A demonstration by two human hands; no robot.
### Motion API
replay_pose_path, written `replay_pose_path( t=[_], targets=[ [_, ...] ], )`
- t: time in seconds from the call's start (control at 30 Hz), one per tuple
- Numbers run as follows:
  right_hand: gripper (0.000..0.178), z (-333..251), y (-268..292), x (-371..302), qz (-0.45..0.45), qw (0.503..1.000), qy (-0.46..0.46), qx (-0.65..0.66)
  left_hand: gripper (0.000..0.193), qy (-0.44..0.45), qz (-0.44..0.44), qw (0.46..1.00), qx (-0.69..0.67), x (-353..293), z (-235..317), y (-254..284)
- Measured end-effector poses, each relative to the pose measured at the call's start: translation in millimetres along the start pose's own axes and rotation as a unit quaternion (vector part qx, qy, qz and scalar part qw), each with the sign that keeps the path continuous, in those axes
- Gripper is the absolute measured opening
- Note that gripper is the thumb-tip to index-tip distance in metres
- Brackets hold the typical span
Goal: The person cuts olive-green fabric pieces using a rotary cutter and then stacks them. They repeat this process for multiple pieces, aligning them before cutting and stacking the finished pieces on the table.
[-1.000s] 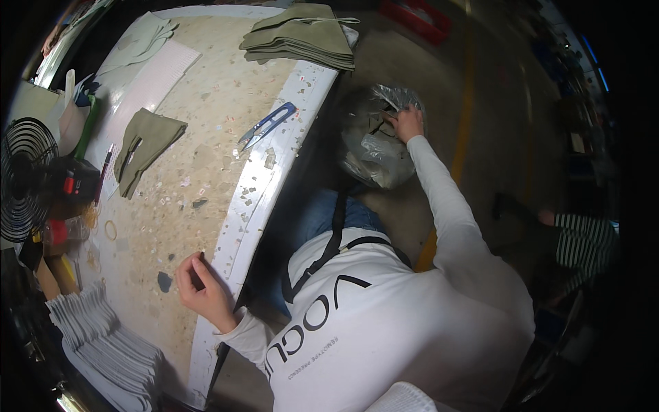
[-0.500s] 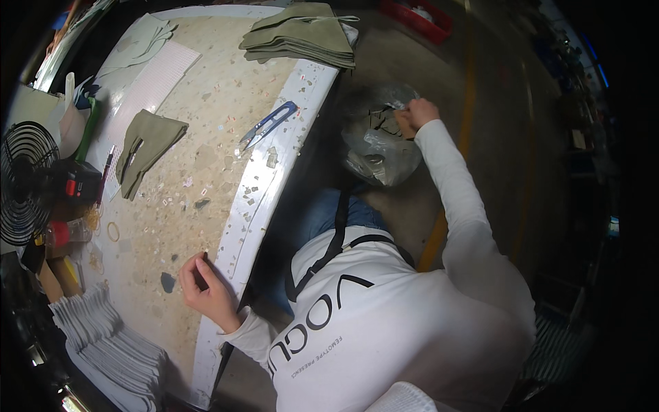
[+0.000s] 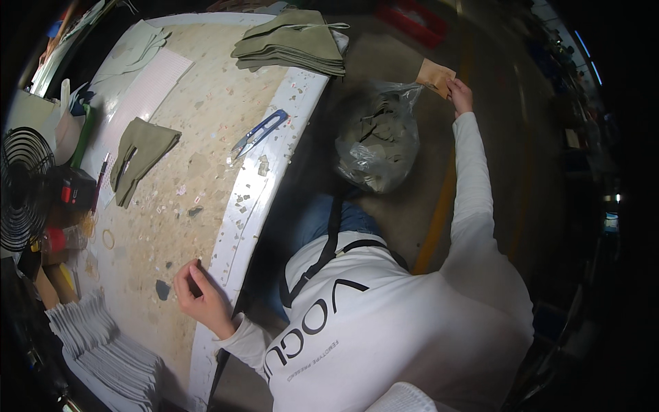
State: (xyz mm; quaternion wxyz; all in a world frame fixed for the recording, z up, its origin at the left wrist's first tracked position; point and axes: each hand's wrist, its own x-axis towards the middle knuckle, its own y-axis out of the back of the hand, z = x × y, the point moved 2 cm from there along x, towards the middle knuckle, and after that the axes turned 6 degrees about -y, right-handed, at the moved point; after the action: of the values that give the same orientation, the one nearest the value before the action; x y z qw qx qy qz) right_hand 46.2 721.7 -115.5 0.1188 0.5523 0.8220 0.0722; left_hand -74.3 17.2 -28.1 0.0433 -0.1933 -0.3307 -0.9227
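My right hand (image 3: 461,96) is stretched out at the far right, fingers closed on the corner of a flat, squarish brown piece of card or paper (image 3: 434,74). Just left of it, an open clear plastic bag (image 3: 381,175) holds dark green scraps; the card is held beside the bag's upper edge. My left hand (image 3: 200,296) rests on the near edge of the worktable (image 3: 199,237), its fingers curled and thumb pressed toward the index finger. A tiny dark bit shows at those fingertips, too small to name. Beside this hand lies a dark grey scrap (image 3: 163,289).
Blue-handled thread snips (image 3: 261,132) lie by the table edge. Folded olive fabric pieces (image 3: 292,44) are stacked at the far corner; another olive piece (image 3: 143,154) lies left. A black fan (image 3: 26,185), grey stacked pieces (image 3: 110,353) and a red crate (image 3: 412,24) stand around.
My right hand has moved from over the bag out to the right and farther away, bringing the brown card clear of the bag's opening. The left hand keeps its place.
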Motion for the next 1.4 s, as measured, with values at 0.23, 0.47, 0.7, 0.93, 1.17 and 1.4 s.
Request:
replay_pose_path(
  t=[0.23, 0.47, 0.7, 0.93, 1.17, 1.4],
  targets=[
    [0.023, -24.3, -10.2, -20.3, -0.007, 0.999, 0.000, 0.032, 0.015, -0.013, 0.008, 1.000, 0.000, -0.2, -3.4, -1.0],
    [0.028, -101.1, -21.1, -67.3, -0.179, 0.957, 0.039, 0.224, 0.014, -0.005, 0.007, 1.000, -0.007, -1.1, -2.3, -1.0],
    [0.024, 41.1, -125.7, -71.9, -0.384, 0.892, -0.001, -0.238, 0.013, -0.006, 0.011, 1.000, -0.019, -0.8, -1.2, -1.0],
    [0.046, 126.1, -110.5, -34.0, -0.130, 0.807, 0.089, -0.569, 0.013, -0.009, 0.005, 1.000, -0.005, 0.0, 3.0, 0.5],
    [0.075, 111.1, -176.9, -28.3, -0.174, 0.832, -0.100, -0.517, 0.013, -0.011, -0.003, 1.000, 0.007, 1.5, 3.6, 0.6],
    [0.093, 101.7, -244.7, -95.8, 0.073, 0.952, -0.086, -0.284, 0.011, -0.012, 0.006, 1.000, 0.008, 1.0, 1.8, -0.1]
  ],
)
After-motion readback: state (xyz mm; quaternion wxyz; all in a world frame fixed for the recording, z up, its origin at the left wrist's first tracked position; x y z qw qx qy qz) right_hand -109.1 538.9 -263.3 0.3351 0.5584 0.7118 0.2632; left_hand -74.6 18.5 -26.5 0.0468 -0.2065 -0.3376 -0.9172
